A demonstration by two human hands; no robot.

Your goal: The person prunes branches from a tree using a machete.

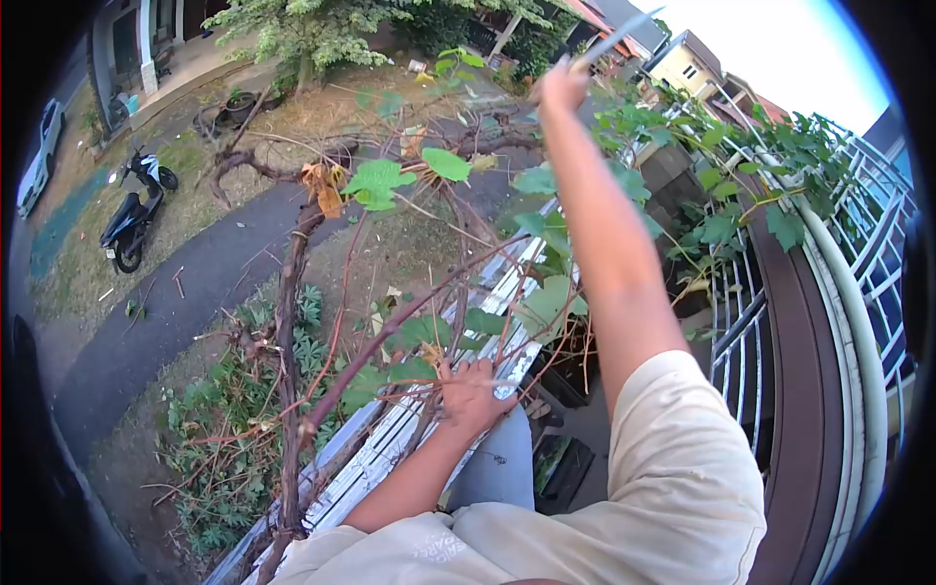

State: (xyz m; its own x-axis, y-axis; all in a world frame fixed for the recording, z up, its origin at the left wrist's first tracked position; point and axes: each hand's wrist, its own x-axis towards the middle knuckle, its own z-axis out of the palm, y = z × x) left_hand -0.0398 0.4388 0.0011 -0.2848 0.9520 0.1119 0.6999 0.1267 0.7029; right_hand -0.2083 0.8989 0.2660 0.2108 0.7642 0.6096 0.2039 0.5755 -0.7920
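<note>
My right hand (563,86) is raised high at arm's length, closed around the handle of a machete (624,35). Its long pale blade points up and to the right, slightly blurred. Low in the middle, my left hand (468,398) is closed over the white metal fence (390,466), with its fingertips partly hidden by stems. A small shiny thing (504,392) shows beside the thumb. Around the left hand run thin reddish vine stems (375,341), green leaves (378,183) and a thick woody vine trunk (289,341). Dry brown leaves (324,187) hang from the trunk's upper end.
A heap of cut greenery (219,439) lies on the ground below left, beside a paved path (210,263). A motorbike (136,210) and a car (41,156) stand farther off. To the right are a brown beam (795,390), a pale pipe (858,361) and white railings (882,205).
</note>
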